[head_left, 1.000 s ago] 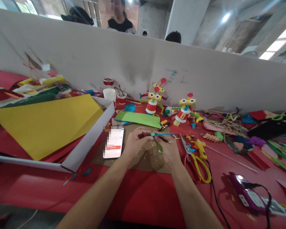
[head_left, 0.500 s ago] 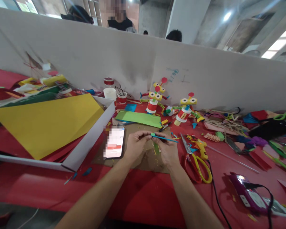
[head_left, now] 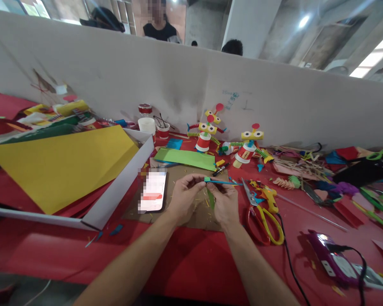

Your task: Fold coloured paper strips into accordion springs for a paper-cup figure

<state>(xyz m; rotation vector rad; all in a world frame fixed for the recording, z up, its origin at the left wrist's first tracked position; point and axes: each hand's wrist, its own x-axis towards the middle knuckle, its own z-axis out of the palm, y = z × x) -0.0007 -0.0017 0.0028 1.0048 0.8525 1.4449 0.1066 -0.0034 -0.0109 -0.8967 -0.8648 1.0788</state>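
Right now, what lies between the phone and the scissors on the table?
In the head view, between the phone and the scissors are the left hand and the right hand, both pinching a blue strip above the brown cardboard.

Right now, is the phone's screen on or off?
On: the phone lies face up on the brown card, its screen glowing white and red, beside the left hand.

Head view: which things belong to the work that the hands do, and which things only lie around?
In hand: left hand and right hand both pinch the blue strip; a green strip hangs between them, over the cardboard mat.
Lying about: scissors, glue gun, phone, yellow paper, paper-cup figures.
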